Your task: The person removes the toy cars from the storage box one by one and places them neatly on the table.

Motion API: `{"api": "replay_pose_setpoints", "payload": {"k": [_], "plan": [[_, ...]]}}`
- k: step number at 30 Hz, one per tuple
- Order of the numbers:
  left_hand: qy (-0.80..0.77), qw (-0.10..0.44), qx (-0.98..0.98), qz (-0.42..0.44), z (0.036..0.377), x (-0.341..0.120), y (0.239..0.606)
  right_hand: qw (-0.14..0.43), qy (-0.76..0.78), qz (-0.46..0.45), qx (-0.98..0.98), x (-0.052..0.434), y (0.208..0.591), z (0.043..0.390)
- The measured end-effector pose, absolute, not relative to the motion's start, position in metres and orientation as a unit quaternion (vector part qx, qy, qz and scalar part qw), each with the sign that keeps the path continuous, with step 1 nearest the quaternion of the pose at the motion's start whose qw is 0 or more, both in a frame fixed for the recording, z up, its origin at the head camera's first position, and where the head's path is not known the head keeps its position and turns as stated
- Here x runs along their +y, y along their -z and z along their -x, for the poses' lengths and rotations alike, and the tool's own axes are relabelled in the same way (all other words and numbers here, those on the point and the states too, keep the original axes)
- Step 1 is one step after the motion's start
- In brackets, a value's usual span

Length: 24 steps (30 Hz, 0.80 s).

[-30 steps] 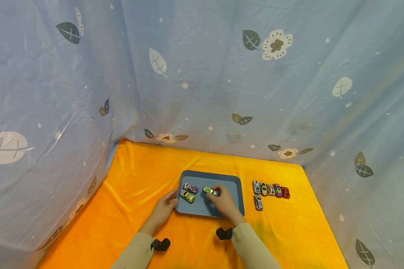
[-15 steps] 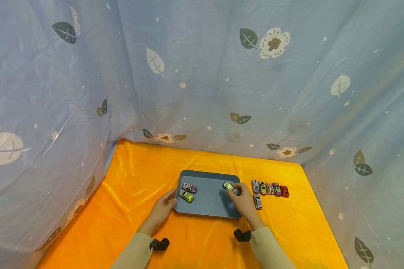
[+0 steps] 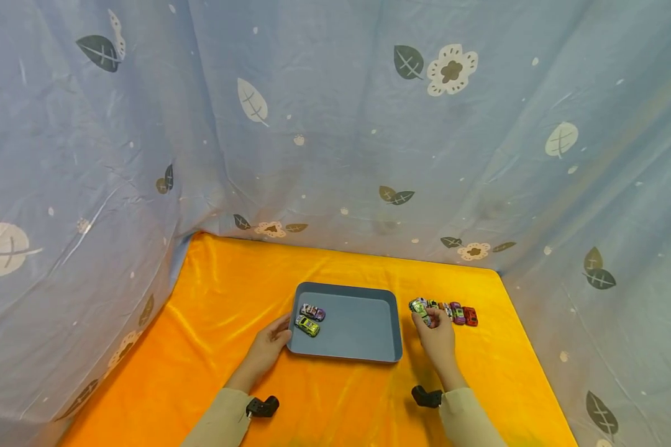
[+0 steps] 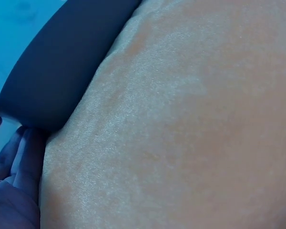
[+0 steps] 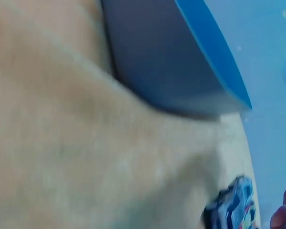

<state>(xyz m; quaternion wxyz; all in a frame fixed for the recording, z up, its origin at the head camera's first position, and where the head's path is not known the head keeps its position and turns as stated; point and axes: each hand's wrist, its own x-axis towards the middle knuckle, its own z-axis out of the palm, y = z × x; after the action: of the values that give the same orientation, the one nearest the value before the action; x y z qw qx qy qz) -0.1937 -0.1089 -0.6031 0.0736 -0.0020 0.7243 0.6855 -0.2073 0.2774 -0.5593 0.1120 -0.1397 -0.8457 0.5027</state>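
Right of gray-blue tray [image 3: 363, 329], your right hand [image 3: 437, 332] pinches green toy car [image 3: 419, 308], held up by left end of car row; red car [image 3: 470, 316] at row's right end, purple car [image 3: 457, 312] beside it. At tray's left edge, your left hand [image 3: 268, 343] touches wall, fingers fairly straight. Inside tray, left side: yellow-green car [image 3: 307, 326] near, purple-and-white car [image 3: 312, 311] far.
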Motion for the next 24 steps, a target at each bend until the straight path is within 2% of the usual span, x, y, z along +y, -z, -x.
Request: {"api": "replay_pose_setpoints", "payload": {"k": [11,24], "plan": [[-0.689,0.076,0.72,0.008,0.196,-0.11,0.609,0.094,-0.5,0.212,-0.834,0.312,0.578,0.194],[-0.69,0.079,0.72,0.006,0.195,-0.11,0.604,0.089,-0.489,0.253,-0.83,0.322,0.592,0.184]]}}
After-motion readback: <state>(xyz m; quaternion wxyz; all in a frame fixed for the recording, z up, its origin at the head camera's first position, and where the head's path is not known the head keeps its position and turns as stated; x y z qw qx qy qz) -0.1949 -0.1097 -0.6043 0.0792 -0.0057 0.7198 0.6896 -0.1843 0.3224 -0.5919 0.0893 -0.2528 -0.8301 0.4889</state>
